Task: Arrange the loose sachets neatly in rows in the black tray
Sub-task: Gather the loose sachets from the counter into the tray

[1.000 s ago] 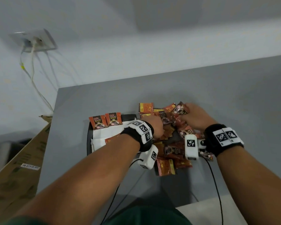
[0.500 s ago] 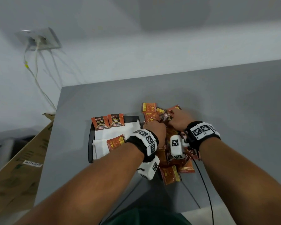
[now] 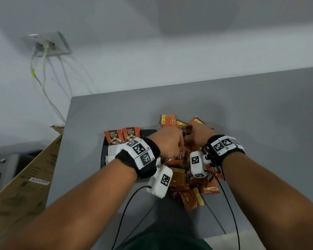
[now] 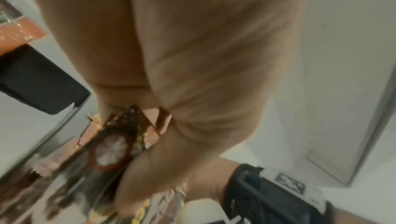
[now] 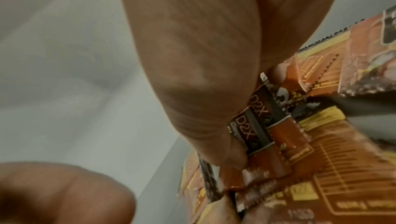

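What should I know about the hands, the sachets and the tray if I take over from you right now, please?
Left hand: grip closed on orange foil coffee sachets from the pile.
Right hand: pinching sachets at the far side of the loose sachet pile.
Black rectangular tray: left of the pile on the grey table, lined with white paper; two upright D2X sachets stand at its far edge.
Done: a row begun.
Left: nearly the whole pile needs arranging in rows.

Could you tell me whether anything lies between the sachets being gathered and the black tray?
Nothing visible does. Both hands, left hand and right hand, are in the sachet pile, right beside the black tray.
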